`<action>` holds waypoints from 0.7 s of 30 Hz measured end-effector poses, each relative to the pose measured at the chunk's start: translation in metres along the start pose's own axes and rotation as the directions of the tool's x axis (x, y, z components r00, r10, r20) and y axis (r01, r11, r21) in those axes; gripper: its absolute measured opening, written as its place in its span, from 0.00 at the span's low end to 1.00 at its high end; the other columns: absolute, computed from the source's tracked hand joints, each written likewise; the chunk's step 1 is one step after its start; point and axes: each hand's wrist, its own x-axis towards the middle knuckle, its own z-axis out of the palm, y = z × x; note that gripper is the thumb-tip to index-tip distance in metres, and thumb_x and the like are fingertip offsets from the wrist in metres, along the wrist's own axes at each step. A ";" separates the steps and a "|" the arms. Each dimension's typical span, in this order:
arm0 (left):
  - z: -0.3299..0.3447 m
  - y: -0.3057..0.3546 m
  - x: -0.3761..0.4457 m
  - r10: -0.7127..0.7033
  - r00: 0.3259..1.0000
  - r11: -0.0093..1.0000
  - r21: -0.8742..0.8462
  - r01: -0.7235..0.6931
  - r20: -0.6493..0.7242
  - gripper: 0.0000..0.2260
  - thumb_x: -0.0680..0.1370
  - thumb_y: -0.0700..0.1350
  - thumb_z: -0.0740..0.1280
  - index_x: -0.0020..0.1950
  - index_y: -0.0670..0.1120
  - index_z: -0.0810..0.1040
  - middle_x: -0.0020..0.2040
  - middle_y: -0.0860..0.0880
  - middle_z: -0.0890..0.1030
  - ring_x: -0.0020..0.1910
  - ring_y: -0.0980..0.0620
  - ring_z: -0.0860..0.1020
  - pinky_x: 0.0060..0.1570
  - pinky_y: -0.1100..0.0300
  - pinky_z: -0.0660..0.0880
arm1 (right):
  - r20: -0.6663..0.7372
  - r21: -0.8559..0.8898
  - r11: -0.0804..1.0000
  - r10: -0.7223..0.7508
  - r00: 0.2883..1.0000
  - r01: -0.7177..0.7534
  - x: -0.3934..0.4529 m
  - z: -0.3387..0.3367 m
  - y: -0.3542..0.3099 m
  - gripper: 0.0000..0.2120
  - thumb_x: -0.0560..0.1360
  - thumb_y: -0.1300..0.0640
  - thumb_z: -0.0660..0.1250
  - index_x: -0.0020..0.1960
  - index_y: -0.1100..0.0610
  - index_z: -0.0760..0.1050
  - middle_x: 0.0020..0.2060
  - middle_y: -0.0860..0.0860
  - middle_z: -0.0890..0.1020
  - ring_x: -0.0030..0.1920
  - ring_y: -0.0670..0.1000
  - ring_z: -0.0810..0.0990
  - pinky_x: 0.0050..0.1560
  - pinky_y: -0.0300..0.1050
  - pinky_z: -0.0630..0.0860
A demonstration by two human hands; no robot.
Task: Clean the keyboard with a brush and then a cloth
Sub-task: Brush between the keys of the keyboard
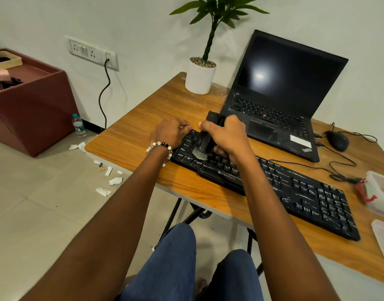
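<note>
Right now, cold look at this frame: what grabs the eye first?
Two bare arms reach in from the bottom edge. The right hand grips a black brush, bristles down on the left end of the dusty black keyboard, while the left hand steadies that end. Behind them sits an open dark-screened laptop.

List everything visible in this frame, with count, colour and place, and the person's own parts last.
keyboard: 1, black, front of table, dusty keys
brush: 1, black, pale bristles on the keyboard's left end
laptop: 1, black, open, behind keyboard
mouse: 1, black, right of laptop
potted plant: 1, green in white pot, back of table
table: 1, wooden top
plastic box: 1, clear with red clip, right edge
cabinet: 1, maroon, left by wall
water bottle: 1, clear, on floor
paper scraps: several, white, on floor
left hand: grips keyboard's left end, beaded bracelet
right hand: grips brush
</note>
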 end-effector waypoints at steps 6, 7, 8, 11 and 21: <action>-0.002 0.001 -0.002 -0.007 1.000 1.000 -0.012 0.007 0.015 0.13 0.80 0.57 0.62 0.59 0.56 0.80 0.51 0.49 0.83 0.43 0.51 0.76 0.37 0.59 0.66 | -0.152 0.007 0.997 -0.071 0.986 0.073 0.005 0.020 0.004 0.22 0.72 0.41 0.72 0.41 0.61 0.77 0.35 0.57 0.83 0.30 0.54 0.82 0.25 0.49 0.78; -0.002 0.002 -0.002 -0.006 1.000 1.000 -0.006 0.006 0.019 0.13 0.80 0.57 0.62 0.60 0.56 0.80 0.51 0.48 0.83 0.44 0.50 0.77 0.38 0.59 0.66 | -0.155 -0.028 0.995 -0.096 0.983 0.092 0.004 0.023 0.006 0.22 0.72 0.41 0.71 0.38 0.61 0.76 0.33 0.56 0.82 0.31 0.56 0.82 0.29 0.54 0.79; -0.002 0.002 -0.002 -0.005 1.000 1.000 -0.004 0.005 0.018 0.13 0.80 0.57 0.62 0.60 0.56 0.80 0.51 0.48 0.83 0.45 0.49 0.78 0.38 0.59 0.66 | -0.153 -0.053 0.993 -0.111 0.982 0.104 0.002 0.025 0.006 0.22 0.73 0.42 0.71 0.36 0.61 0.75 0.32 0.56 0.82 0.31 0.56 0.82 0.31 0.54 0.80; -0.004 0.002 -0.002 -0.006 1.000 1.000 -0.001 0.006 0.013 0.14 0.80 0.58 0.61 0.60 0.56 0.80 0.51 0.48 0.84 0.46 0.48 0.79 0.38 0.59 0.66 | -0.102 -0.072 0.994 -0.093 0.990 0.086 0.000 0.022 0.003 0.18 0.73 0.46 0.72 0.34 0.57 0.71 0.30 0.53 0.79 0.31 0.55 0.81 0.30 0.49 0.77; -0.009 0.008 -0.007 -0.010 0.999 0.998 0.067 0.008 0.031 0.13 0.82 0.47 0.60 0.63 0.51 0.78 0.54 0.43 0.82 0.52 0.42 0.79 0.40 0.56 0.68 | 0.035 0.112 0.976 -0.189 0.981 0.184 -0.006 0.020 0.005 0.18 0.74 0.47 0.73 0.40 0.63 0.78 0.28 0.52 0.79 0.23 0.46 0.75 0.25 0.41 0.72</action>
